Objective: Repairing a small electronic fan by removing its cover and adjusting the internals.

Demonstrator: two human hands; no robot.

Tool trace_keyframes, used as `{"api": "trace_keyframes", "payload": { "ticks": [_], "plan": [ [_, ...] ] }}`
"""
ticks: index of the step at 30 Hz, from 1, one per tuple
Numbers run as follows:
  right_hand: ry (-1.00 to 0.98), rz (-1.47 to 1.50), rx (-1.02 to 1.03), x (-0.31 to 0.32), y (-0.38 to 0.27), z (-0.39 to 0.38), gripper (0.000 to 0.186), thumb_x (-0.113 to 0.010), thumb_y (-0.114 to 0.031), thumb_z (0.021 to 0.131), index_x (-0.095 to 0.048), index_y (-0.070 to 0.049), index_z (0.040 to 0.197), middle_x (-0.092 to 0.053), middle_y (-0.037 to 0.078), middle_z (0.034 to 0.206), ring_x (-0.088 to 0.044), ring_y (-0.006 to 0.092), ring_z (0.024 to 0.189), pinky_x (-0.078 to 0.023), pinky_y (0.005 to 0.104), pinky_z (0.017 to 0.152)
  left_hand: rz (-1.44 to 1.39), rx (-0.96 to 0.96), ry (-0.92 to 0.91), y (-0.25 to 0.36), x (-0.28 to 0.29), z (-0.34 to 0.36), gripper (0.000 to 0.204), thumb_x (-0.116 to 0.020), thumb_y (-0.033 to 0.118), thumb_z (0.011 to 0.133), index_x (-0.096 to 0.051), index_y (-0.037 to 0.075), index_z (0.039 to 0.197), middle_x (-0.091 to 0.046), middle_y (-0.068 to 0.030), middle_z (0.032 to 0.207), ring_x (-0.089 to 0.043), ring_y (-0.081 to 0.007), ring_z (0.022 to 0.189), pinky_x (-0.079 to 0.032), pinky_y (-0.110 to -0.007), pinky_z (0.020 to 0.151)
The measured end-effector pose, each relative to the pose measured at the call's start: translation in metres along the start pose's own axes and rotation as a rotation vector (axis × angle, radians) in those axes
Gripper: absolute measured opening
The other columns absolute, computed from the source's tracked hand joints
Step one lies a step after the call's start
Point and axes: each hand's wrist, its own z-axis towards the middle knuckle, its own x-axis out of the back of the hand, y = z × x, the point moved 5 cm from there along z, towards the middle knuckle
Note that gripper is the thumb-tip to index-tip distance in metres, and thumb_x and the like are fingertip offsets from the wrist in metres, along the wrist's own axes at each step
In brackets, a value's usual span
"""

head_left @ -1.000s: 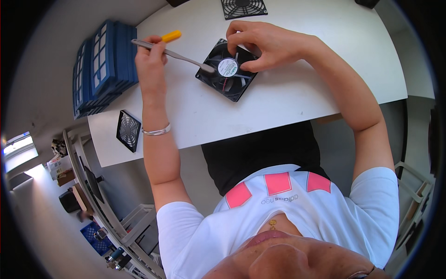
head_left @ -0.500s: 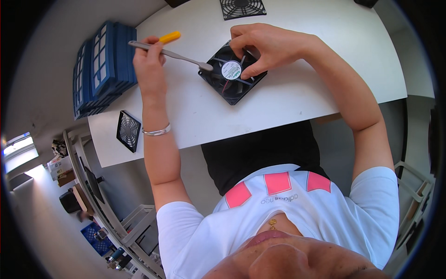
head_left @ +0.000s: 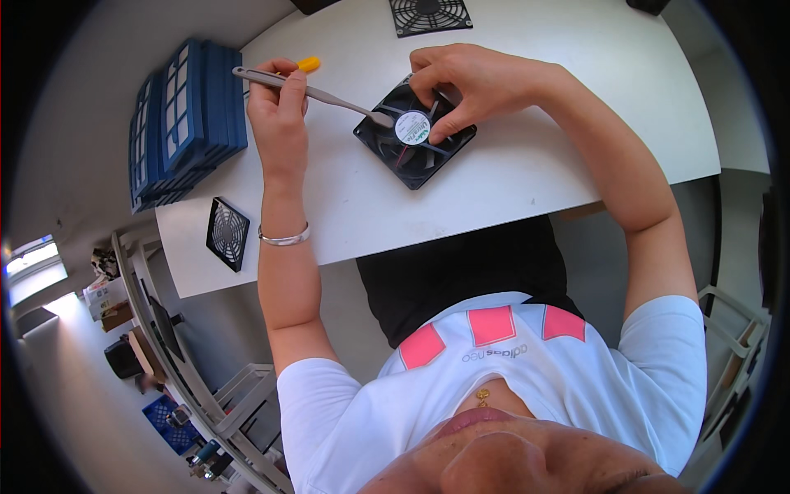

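Note:
My left hand [head_left: 281, 115] is closed round a slim grey toothbrush [head_left: 325, 97]. The brush's head lies over the upper left part of a black square cooling fan [head_left: 414, 171], beside the round white label at its hub. My right hand [head_left: 471, 81] grips the fan's upper right side, thumb close to the label and fingers bent over the frame. The fan lies flat on the white table [head_left: 370, 202], one corner pointing toward me. Partly hidden behind my left hand is a yellow handle [head_left: 309, 64]; I cannot make out the rest of it.
A black fan grille [head_left: 429, 16] lies at the table's far edge, and another fan grille [head_left: 227, 234] near its left front edge. Blue plastic cases [head_left: 193, 107] with pale window panels are stacked at the left. The table's front edge [head_left: 469, 232] runs close to my body.
My left hand has moved a little to the right, carrying the toothbrush's head further over the fan toward the hub. The fan and my right hand have shifted very slightly right and nearer.

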Motion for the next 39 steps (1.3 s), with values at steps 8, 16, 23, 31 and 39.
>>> {"api": "trace_keyframes", "payload": {
  "ticks": [8,16,23,31,39],
  "plan": [
    [-0.012,-0.018,-0.039,-0.001,-0.002,-0.001,0.035,-0.083,-0.027,0.073,-0.057,-0.004,0.080,-0.050,0.008,0.089,-0.050,0.0229,0.075,-0.041,0.0353,0.064,-0.001,-0.031,-0.052,0.008,0.003,-0.001,0.015,-0.069,0.015,0.092,-0.060,0.005,0.098,-0.054,0.0024,0.075,-0.042,-0.0031,0.059,-0.031,-0.018,0.052],
    [-0.033,0.063,-0.011,0.001,0.006,-0.001,0.026,-0.079,-0.023,0.075,-0.063,-0.006,0.088,-0.051,0.005,0.085,-0.051,0.0185,0.074,-0.041,0.0334,0.064,0.055,-0.263,-0.186,0.025,0.000,-0.006,0.017,-0.080,0.011,0.083,-0.065,0.006,0.088,-0.060,0.0014,0.072,-0.052,-0.0053,0.061,-0.037,-0.017,0.055],
    [0.006,0.104,-0.033,0.002,0.000,-0.001,0.034,-0.080,-0.016,0.074,-0.060,-0.008,0.099,-0.049,0.004,0.078,-0.046,0.0183,0.068,-0.039,0.0338,0.060,0.125,-0.426,-0.254,0.031,-0.005,-0.012,0.016,-0.081,0.011,0.082,-0.066,0.005,0.083,-0.063,-0.0009,0.072,-0.056,-0.0081,0.064,-0.039,-0.021,0.056],
    [0.013,0.078,-0.026,0.003,-0.001,-0.001,0.031,-0.081,-0.017,0.073,-0.057,-0.006,0.091,-0.050,0.006,0.077,-0.047,0.0196,0.068,-0.039,0.0352,0.060,0.157,-0.446,-0.227,0.037,0.004,-0.011,0.012,-0.075,0.008,0.086,-0.064,0.005,0.081,-0.059,-0.0020,0.072,-0.051,-0.0094,0.064,-0.037,-0.023,0.058],
    [0.015,0.092,-0.042,0.002,0.000,-0.001,0.031,-0.081,-0.017,0.074,-0.056,-0.006,0.088,-0.049,0.006,0.074,-0.047,0.0199,0.066,-0.038,0.0347,0.059,0.138,-0.446,-0.282,0.036,0.003,-0.012,0.015,-0.074,0.010,0.087,-0.061,0.004,0.081,-0.056,-0.0019,0.075,-0.048,-0.0076,0.066,-0.036,-0.023,0.060]
  ]
}}
